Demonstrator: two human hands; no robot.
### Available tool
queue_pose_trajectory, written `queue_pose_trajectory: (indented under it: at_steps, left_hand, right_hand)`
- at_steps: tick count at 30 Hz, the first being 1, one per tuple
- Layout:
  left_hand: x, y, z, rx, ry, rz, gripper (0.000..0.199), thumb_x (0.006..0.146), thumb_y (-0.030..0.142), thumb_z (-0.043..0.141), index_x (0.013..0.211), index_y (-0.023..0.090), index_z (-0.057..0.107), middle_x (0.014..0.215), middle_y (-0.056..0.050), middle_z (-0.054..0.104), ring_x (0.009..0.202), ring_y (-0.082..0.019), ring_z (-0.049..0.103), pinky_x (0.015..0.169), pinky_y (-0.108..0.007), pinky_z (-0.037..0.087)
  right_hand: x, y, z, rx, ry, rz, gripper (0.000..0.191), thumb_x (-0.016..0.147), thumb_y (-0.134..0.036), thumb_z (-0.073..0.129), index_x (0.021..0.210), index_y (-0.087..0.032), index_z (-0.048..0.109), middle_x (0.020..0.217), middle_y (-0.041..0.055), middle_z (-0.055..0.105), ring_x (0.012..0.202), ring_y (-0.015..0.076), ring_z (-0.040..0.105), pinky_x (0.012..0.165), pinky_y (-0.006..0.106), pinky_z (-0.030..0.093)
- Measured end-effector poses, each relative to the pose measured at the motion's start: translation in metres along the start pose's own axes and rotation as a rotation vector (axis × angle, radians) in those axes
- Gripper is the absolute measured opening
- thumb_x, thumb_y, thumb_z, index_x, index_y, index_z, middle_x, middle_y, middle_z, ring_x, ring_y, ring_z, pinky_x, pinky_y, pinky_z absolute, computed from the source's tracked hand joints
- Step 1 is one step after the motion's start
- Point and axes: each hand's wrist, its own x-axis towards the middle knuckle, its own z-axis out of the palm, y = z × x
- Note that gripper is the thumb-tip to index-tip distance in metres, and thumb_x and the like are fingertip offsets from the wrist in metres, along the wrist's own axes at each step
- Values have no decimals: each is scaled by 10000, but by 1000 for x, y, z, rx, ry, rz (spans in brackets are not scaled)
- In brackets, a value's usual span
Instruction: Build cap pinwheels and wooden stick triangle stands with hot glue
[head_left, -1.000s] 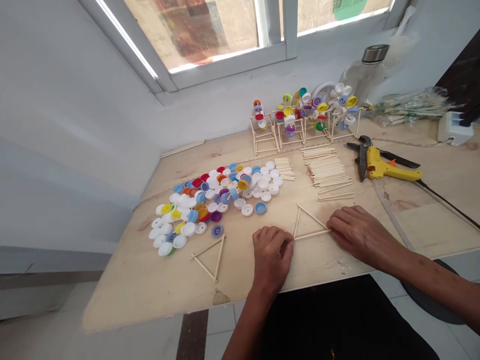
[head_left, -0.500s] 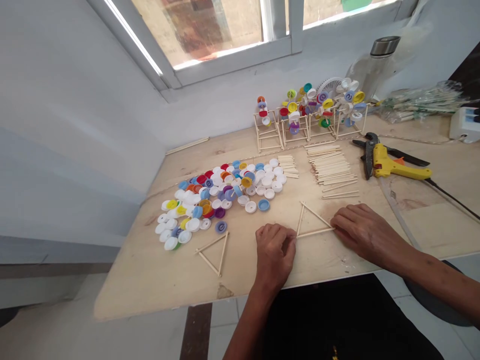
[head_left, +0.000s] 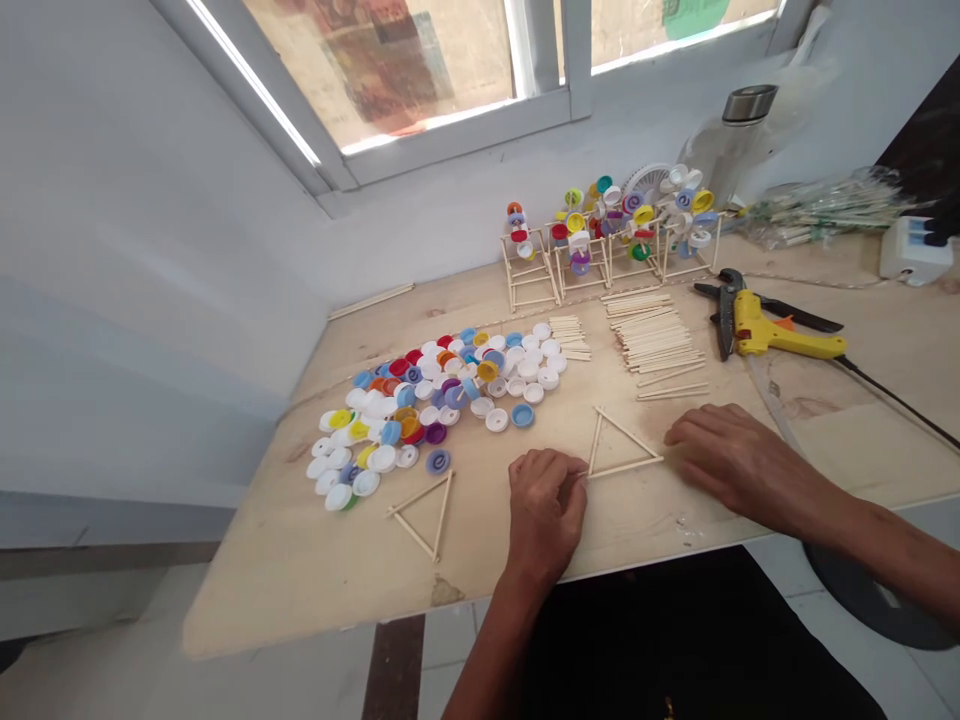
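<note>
On the table, my left hand [head_left: 546,508] pinches the left corner of a flat triangle of thin wooden sticks [head_left: 627,467]. Its fingertips partly cover that corner. Just off the triangle's right corner, my right hand [head_left: 724,462] hovers low with loosely bent, slightly blurred fingers and no visible object in them. A second stick triangle [head_left: 443,516] lies to the left, one stick end jutting past a corner. Behind the hands are a pile of long sticks [head_left: 658,338] and a smaller bunch of short sticks [head_left: 570,338].
Many coloured bottle caps [head_left: 496,419] spread over the table's left half. Stick frames with cap wheels [head_left: 532,285] stand along the wall. At right lie a yellow glue gun [head_left: 787,338], black-handled cutters [head_left: 726,315], bagged sticks [head_left: 825,212] and a white power strip [head_left: 913,252].
My right hand has come off the triangle's right corner and sits slightly apart from it. My left hand keeps its pinch. The whole view has shifted slightly.
</note>
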Motion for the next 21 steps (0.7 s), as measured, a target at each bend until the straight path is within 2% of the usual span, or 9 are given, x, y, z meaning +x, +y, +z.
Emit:
queue_pose_trajectory:
  at_steps: [4,11,15,21]
  left_hand:
    - [1,1,6,45,35,78,137,785,87,549,799,207,613,811,-8,661,831,-185,569,847,-376,362]
    - [8,9,21,143,74,272,55,793,144,602,791,197,619,799,-19,635,841,-186,539,848,-381,356]
    - [12,11,24,175,64,311,61,789,145,616,792,205,626,804,-16,630,848,-187,533,861,-390,345]
    - [14,11,27,175,60,328,70,808,153,606,769,206,631,801,-20,634,863,-199,526,858,-399,327]
  right_hand:
    - [-12,21,-14,-26,102,82,153,869,-237,463,957,-203,583,959,70,658,893,218,604,754,343,411]
    - [-32,78,-41,-316,275,256,260,872,-359,443,947,-170,605,971,124,675,869,263,627,742,369,454]
    - [-40,103,-46,-417,281,390,318,861,-375,399,936,-164,625,952,131,677,831,277,621,694,379,456]
    - [-46,124,-41,-454,203,533,390,827,-360,374,1012,-144,640,988,146,676,851,289,611,704,385,458]
